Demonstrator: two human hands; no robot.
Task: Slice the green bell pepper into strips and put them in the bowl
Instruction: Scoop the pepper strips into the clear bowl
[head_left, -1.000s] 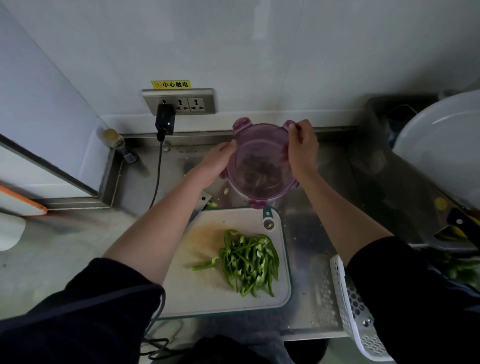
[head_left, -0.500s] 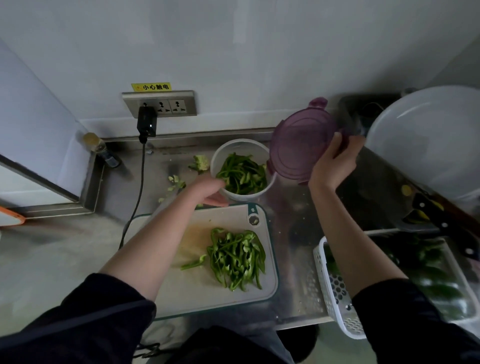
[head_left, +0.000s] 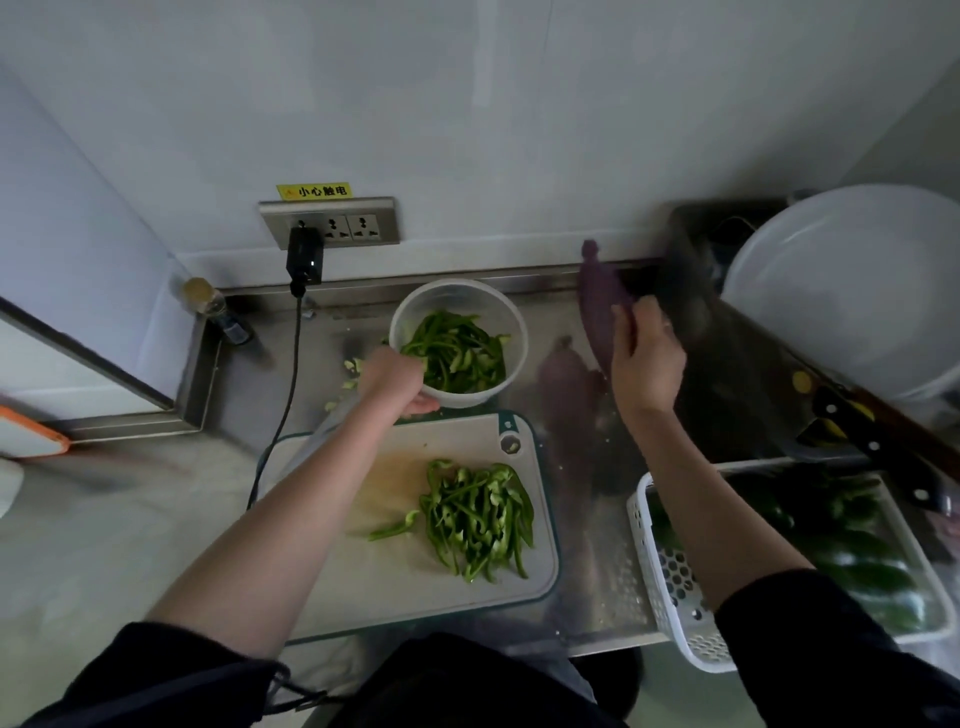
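Left hand (head_left: 393, 382) grips the near rim of the bowl (head_left: 506, 317) of pepper strips behind the cutting board (head_left: 363, 571), where more strips (head_left: 475, 519) lie; right hand (head_left: 647, 358) holds purple lid (head_left: 600, 306) on edge

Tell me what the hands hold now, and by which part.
Right hand grips the purple lid by its edge. Left hand holds the bowl at its near side.

I count one round translucent white plastic bowl (head_left: 459, 343); beside it, one purple plastic lid (head_left: 602, 306), one white rectangular cutting board (head_left: 395, 571), two heaps of green pepper strips (head_left: 475, 519).
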